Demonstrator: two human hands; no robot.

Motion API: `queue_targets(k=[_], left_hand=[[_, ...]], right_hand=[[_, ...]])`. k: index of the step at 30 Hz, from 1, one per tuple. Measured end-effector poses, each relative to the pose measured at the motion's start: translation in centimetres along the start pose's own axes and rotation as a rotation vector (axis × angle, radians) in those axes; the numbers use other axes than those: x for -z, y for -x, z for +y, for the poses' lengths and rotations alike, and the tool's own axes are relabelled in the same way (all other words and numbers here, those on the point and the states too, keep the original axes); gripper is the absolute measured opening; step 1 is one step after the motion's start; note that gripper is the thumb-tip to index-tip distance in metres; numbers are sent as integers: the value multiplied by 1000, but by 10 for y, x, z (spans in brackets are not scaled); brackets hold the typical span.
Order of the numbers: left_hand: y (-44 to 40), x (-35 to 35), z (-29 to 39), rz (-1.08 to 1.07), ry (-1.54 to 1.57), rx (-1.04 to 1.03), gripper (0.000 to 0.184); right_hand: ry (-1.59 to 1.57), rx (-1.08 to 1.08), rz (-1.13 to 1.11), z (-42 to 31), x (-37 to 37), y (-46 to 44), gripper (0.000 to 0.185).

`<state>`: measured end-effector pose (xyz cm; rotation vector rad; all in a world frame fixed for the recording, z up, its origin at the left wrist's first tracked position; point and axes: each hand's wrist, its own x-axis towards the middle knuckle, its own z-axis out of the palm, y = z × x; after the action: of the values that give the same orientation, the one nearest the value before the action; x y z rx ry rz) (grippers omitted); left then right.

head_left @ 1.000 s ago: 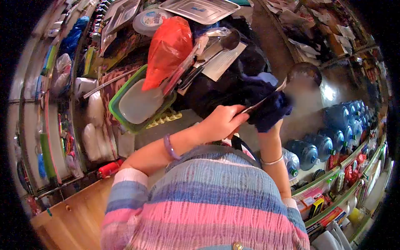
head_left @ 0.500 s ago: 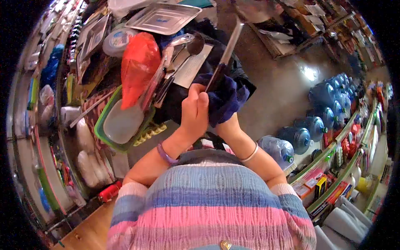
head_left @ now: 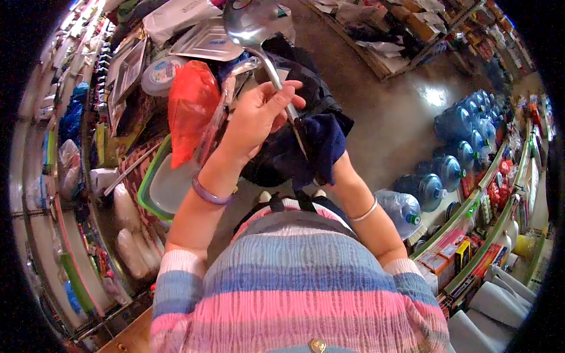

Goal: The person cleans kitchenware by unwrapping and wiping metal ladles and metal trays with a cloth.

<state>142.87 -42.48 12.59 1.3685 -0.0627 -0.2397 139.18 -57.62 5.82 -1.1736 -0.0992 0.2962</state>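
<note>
A shiny metal ladle (head_left: 253, 26) slants across the middle, its bowl at the upper left and its dark handle running down to the right. My left hand (head_left: 259, 115) is closed on the shaft, thumb and fingers pinching it partway along. A dark blue cloth (head_left: 326, 141) bunches around the lower end of the handle. My right hand (head_left: 340, 172) grips this cloth from below, its fingers mostly hidden by the fabric. Beyond my left wrist lies a red plastic bag (head_left: 191, 109), beside a green-rimmed tub (head_left: 156, 188).
Metal trays (head_left: 209, 41) and a round lidded container (head_left: 163, 75) are piled ahead. Large blue water bottles (head_left: 421, 188) stand on the floor (head_left: 388, 129) to the right. Stocked shelves (head_left: 471, 235) flank both sides.
The utensil's metal end has swung from upper right to upper left, showing the ladle's bowl. My left hand has moved up and left, away from the cloth; my right hand has shifted slightly right.
</note>
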Motion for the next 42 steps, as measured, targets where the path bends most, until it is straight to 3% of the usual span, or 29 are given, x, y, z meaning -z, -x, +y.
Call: queue_targets(k=[3,9,10,13,17,20,23,24,26,27,29,30,32,35,38,40,42], left_hand=[[2,-4,-3,27,33,49,20],[2,-13,-4,64,-248,-40,18],[0,-14,3,93,-218,-24,19],[-2,-14,3,159,-226,-147,20],[-2,-8,-2,247,-265,-159,23],[2,-6,-8,221,-194,-71,23],[-4,-3,-8,240,-135,-59,22],[-11,3,-8,263,-123,-68,22],[-30,25,-10,320,-91,-52,21],[-39,45,-12,213,-139,-53,21],[-46,40,-21,89,-453,32,23],[-45,31,-22,-15,-587,124,24],[-65,45,-73,-269,-646,236,23],[-84,61,-120,-348,-930,288,30],[-85,68,-137,-225,-1281,196,33],[-80,67,-140,-123,-1378,38,34],[-70,66,-136,0,-1375,-5,32]], right_hand=[[-358,-184,-87,-14,3,7,27],[384,363,-210,-20,-5,-1,43],[413,402,-169,-25,-9,0,40],[958,624,-71,-18,-6,6,35],[1077,561,29,-4,-8,21,33],[598,489,-100,-6,-4,23,35],[646,323,-83,-2,6,27,37],[630,-32,-86,-1,7,31,33],[523,-55,-138,20,37,46,29],[471,-67,-166,27,54,53,28],[710,-180,-34,26,77,62,27],[411,-215,85,38,94,66,28],[547,-77,94,32,110,64,31],[782,227,56,6,108,65,38],[651,230,142,2,116,73,35],[238,146,92,-10,110,79,27],[323,94,207,-16,114,75,33]])
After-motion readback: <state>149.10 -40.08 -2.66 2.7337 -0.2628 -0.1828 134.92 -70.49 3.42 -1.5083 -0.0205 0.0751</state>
